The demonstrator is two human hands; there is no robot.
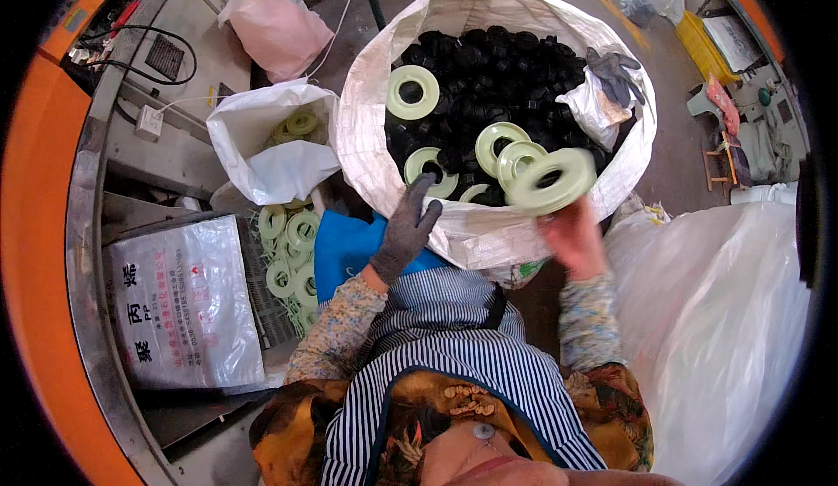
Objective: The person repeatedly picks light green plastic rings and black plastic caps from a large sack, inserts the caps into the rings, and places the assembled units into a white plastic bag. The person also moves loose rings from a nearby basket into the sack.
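Note:
My right hand (573, 240), bare and a little blurred, grips a pale green plastic ring (567, 191) by its lower edge, tilted above the near rim of a big white woven sack (365, 128). Black plastic caps (515, 67) fill the sack. On them lie several more green rings, one at the left (395, 85) and two overlapping in the middle (497, 135). My left hand (404, 237), in a dark grey glove, is at the sack's near left rim with fingers apart. Its fingertips reach the edge of another green ring (448, 184); whether they touch it I cannot tell.
A smaller white sack (236, 128) with green rings inside stands left. Below it, several green mouldings (302, 231) lie beside a printed white plastic bag (188, 311). A grey glove (614, 76) rests on the caps. Large translucent bags (707, 311) bulge at my right.

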